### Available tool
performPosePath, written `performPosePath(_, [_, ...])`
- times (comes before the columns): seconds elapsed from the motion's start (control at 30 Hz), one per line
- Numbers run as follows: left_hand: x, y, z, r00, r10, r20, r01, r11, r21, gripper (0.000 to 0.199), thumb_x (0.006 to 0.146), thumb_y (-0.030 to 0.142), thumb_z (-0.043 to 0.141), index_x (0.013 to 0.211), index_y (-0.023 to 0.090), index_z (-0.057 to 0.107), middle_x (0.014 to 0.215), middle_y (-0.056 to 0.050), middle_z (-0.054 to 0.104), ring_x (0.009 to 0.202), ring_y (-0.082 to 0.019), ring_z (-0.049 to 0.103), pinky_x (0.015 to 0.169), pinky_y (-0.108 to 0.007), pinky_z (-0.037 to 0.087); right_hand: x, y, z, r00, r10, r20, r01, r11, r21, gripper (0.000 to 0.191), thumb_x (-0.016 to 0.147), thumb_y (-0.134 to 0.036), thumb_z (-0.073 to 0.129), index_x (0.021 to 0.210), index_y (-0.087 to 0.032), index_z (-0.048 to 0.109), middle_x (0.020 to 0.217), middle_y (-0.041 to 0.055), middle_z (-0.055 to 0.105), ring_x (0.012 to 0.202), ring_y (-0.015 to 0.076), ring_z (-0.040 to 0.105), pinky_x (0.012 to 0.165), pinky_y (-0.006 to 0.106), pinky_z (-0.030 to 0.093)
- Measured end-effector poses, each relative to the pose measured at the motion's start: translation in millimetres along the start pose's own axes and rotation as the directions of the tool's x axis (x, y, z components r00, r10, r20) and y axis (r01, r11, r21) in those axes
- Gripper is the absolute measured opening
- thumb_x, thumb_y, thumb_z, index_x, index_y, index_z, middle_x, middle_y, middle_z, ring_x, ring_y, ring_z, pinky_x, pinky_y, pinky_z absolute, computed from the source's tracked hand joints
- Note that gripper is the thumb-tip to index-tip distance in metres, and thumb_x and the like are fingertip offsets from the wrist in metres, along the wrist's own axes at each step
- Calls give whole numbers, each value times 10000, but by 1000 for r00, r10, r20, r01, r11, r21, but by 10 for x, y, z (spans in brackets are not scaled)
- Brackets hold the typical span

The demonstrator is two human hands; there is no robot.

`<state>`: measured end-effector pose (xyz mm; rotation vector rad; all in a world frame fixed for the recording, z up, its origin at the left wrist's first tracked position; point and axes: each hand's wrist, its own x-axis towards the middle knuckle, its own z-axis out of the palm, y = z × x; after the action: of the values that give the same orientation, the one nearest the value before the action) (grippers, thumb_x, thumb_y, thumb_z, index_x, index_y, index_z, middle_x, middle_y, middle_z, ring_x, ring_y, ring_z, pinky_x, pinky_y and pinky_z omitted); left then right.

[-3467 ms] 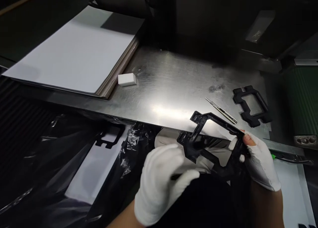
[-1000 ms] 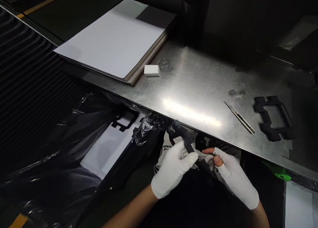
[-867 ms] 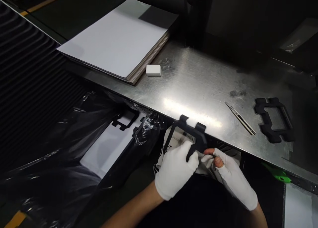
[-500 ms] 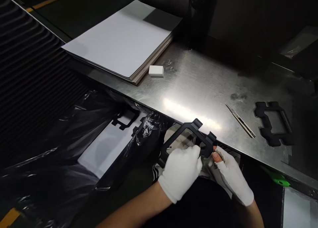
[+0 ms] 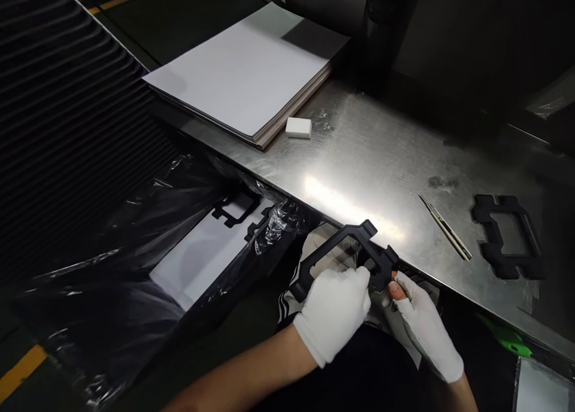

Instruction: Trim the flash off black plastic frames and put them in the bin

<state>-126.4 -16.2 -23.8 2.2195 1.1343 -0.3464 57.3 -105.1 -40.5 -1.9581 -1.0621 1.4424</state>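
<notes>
Both hands clamp the black frame point(image 5: 341, 247) just off the worktop point(image 5: 381, 160) edge: left hand point(image 5: 335, 313) mid-bar, right hand point(image 5: 420, 325) at its right end; long axis runs up-right.

Steel desk point(image 5: 359, 160): brushed metal top, scuffed, with a bright glare band from overhead light near its front edge. Stack of white sheets point(image 5: 247, 76) on the desk's far left corner; small white block point(image 5: 299, 127) just beside the stack. Dark ribbed surface point(image 5: 58, 100) left of the desk. Black plastic film point(image 5: 148, 220) bunched below the desk's front edge. Dark floor, with a yellow line point(image 5: 20, 373) at lower left and another beyond the stack. Behind the desk: dark, unlit machinery, details unclear.
</notes>
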Motion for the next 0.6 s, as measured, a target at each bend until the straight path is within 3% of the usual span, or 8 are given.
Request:
performPosePath(0.2, [-31, 4, 24, 1000, 10, 20, -8, 998, -57, 222, 1031, 166, 485, 1065, 183, 703, 935, -91, 786, 877, -329, 798, 799, -447, 586, 12, 56, -7, 999, 14, 32, -14, 1000, -13, 548, 1079, -765, 524, 1005, -243, 672, 868, 14, 621, 866, 225, 607, 817, 302, 519])
performPosePath(0.37, [-19, -53, 61, 1000, 13, -4, -14, 994, -110, 199, 1039, 232, 492, 1048, 197, 687, 919, -80, 780, 846, -325, 784, 757, -435, 541, 11, 76, -45, 998, 34, 58, -33, 999, -33, 583, 1070, -786, 521, 1134, -241, 719, 932, 23, 668, 918, 233, 639, 884, 321, 542])
performPosePath(0.5, [-168, -430, -213, 1000, -14, -20, 5, 913, -407, 184, 1024, 352, 526, 908, 240, 614, 762, 3, 691, 712, -238, 696, 638, -352, 455, 0, 154, -122, 997, 69, 38, -66, 994, -85, 680, 1029, -837, 525, 1318, -263, 749, 1100, 67, 772, 1057, 287, 708, 948, 357, 586])
performPosePath(0.6, [-438, -885, -539, 981, -193, 39, 175, 767, -617, 226, 1013, 401, 508, 867, 250, 592, 761, 18, 668, 701, -213, 664, 625, -321, 472, -3, 252, -168, 995, 93, 23, -90, 991, -104, 715, 994, -860, 551, 1327, -268, 776, 1199, 86, 804, 1119, 312, 737, 966, 370, 613])
